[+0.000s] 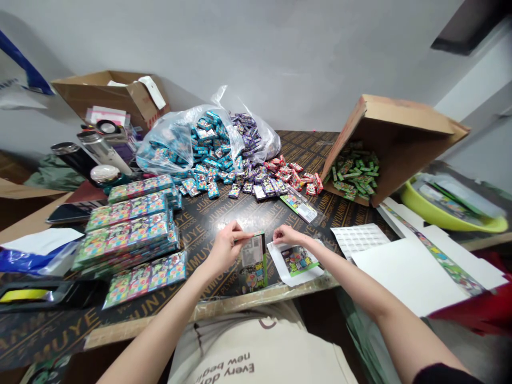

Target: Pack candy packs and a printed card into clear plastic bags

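- A black printed plywood tabletop (216, 224) fills the view, its near edge trimmed in pale wood.
- A tipped brown cardboard box (400, 128) lies at 2 o'clock, spilling green packets (354, 173).
- A clear plastic bag (168, 141) sits at 12 o'clock, with a loose heap of blue, purple and red packets (256, 184) before it.
- Rows of multicoloured rectangular packs (128, 234) are stacked at 10 o'clock.
- A large white paper sheet (408, 272) lies at 3 o'clock.
- The left hand (226, 248) closes on the top corner of a small colourful carton (253, 261), held tilted at 12 o'clock.
- The right hand (288, 234) pinches nearly shut at the top edge of a white-backed printed sleeve (298, 264); whether it grips anything is unclear.
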Demonstrator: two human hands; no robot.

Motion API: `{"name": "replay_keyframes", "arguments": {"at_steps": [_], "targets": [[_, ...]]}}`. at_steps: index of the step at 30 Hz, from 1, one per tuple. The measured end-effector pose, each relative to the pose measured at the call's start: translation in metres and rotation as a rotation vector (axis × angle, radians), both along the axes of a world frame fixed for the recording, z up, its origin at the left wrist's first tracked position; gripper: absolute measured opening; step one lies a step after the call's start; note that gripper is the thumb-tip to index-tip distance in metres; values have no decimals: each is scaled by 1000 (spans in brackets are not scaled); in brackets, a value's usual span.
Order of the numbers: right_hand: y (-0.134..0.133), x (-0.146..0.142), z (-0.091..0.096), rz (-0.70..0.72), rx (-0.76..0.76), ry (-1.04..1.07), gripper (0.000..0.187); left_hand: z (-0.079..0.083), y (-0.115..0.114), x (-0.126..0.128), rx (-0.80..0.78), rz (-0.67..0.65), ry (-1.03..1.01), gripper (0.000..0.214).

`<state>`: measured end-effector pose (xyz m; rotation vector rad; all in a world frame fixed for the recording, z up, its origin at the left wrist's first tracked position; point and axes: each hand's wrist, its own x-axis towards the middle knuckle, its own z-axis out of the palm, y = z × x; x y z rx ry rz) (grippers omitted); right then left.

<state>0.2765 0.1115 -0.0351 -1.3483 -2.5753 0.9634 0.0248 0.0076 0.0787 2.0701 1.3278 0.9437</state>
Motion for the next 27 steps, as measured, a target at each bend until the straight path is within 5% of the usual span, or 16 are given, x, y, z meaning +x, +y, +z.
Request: {"name": "replay_keyframes", "arguments": {"at_steps": [9,15,27], "targets": [[-32,-1,-6,-90,322,39,11,1,-1,-1,-8,10,-8,22],[-55,2,-13,-87,467,8,21,-2,0,-1,-9,15,-16,22],[-26,-10,11,82,305,-61,11,0,-2,-1,-1,10,-4,22]]}}
